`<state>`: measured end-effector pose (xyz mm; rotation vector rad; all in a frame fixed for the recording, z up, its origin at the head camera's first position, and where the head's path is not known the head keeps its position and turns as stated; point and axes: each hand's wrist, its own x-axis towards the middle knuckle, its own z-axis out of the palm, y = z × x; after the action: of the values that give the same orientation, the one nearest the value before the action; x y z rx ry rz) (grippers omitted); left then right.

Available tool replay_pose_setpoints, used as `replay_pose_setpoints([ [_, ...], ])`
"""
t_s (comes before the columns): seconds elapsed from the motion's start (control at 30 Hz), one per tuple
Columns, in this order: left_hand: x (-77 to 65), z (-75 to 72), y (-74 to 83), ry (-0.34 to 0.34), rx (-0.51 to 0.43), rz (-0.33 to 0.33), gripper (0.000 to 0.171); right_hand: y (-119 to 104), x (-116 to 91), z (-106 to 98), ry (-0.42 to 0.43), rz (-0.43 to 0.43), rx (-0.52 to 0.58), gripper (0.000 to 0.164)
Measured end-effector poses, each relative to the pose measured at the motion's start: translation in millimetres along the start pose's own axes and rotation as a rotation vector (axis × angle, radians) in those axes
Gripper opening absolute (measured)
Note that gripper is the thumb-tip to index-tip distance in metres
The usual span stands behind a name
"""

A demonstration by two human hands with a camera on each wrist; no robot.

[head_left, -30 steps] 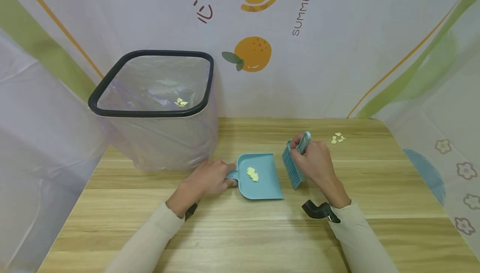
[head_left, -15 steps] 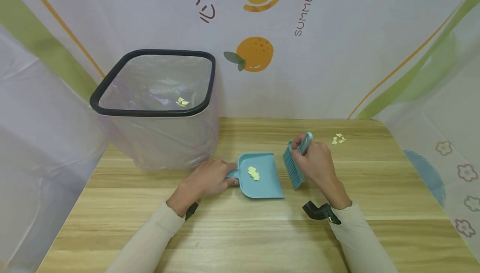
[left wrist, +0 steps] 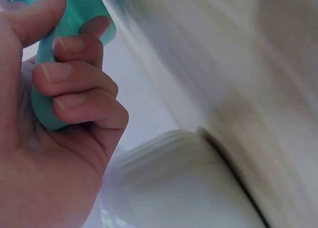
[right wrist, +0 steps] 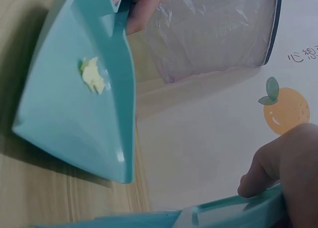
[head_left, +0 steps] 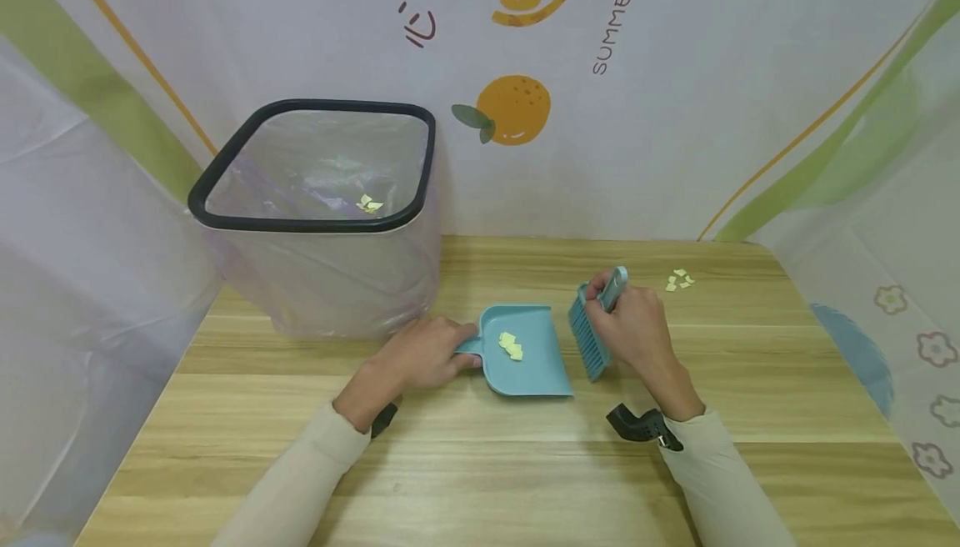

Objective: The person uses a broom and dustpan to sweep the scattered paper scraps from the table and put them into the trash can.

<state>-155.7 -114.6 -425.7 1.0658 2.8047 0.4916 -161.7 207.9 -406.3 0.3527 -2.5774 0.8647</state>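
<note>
In the head view my left hand (head_left: 422, 354) grips the handle of a blue-green dustpan (head_left: 536, 376). The left wrist view shows its fingers curled round that handle. A small heap of pale yellow paper scraps (head_left: 511, 346) lies in the pan. To the right, my right hand (head_left: 633, 322) holds a matching hand brush (head_left: 590, 340), bristles angled toward the pan's open edge and apart from it. In the right wrist view the pan's front edge looks raised, with a shadow under it on the table.
A bin (head_left: 322, 280) with a black rim and a clear liner stands at the back left, some yellow scraps inside. Several more scraps (head_left: 679, 280) lie at the back right of the wooden table (head_left: 480, 472). A printed curtain (head_left: 660, 138) hangs behind and at the sides.
The whole head view has shifted slightly, so everything sits a little further right. Both hands keep their holds on the dustpan and brush, with the scraps still in the pan.
</note>
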Motion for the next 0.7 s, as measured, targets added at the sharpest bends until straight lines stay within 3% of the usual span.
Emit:
replay_pose_setpoints([
  [0.37,-5.7,-15.1,6.2,0.056,-0.008,0.062,0.029,0,-2,2,0.004,0.0,0.002,0.011],
  [0.7,-9.4,-26.0,12.3,0.078,-0.021,0.079,0.029,0,-2,2,0.018,-0.017,0.006,0.011],
])
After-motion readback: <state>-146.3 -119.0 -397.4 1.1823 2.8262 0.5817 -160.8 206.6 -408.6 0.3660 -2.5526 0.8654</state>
